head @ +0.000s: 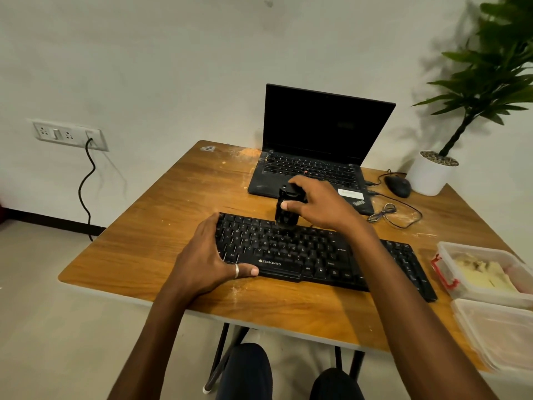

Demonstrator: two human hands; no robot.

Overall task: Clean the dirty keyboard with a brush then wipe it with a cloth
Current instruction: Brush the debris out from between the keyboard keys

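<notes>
ZEBRONICS is printed in white on the front edge of a black, rectangular plastic keyboard (302,255), which is laid slantwise across the near half of a wood-grain worktop (161,226) dusted with pale powder. The keyboard's left end is pressed by the left hand (204,255), its fingers laid straight over the keys and its thumb, ringed with 1 silver band, stretched along the front edge. A black, squat, cylinder-like brush (287,216) is gripped from above by the right hand (323,203), the fingers curled round its top and the thumb set on its side; its lower end is placed on the keyboard's upper key rows, near the middle. Behind it, an open black laptop (317,134) with a dark screen is marked with a slanted logo beginning "Think", beside a white sticker whose print cannot be read. A black corded mouse (398,186) is placed to the laptop's right. A translucent plastic tub (476,249) with a red clip and pale crumbly contents is set at the worktop's right edge.
</notes>
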